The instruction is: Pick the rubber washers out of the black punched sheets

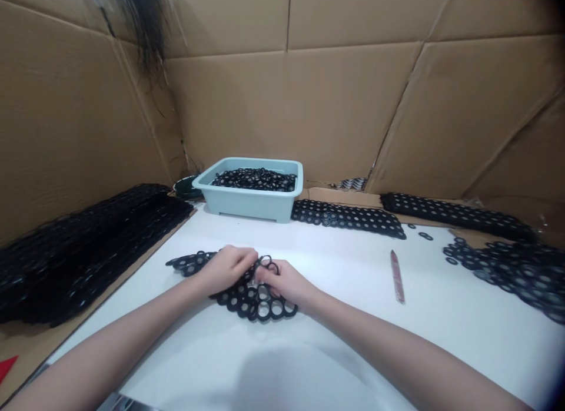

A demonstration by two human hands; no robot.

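Observation:
A black sheet of joined rings [242, 305] lies bunched on the white table in front of me. My left hand [229, 268] is closed on its upper edge, thumb and fingers pinching near the middle. Close beside it, my right hand [282, 281] pinches the same ring sheet, with a few rings standing up between the two hands. Part of the sheet spreads out to the left behind my left wrist. My palms hide some of the rings, and the exact spot pinched is too small to make out.
A pale blue basin [251, 205] of black ring pieces stands behind. Flat ring strips [348, 216] lie to its right, with a ring pile [521, 269] at far right. A reddish pointed strip [397, 278] lies on the table [344, 364]. Black glossy bundles [88, 246] fill the left.

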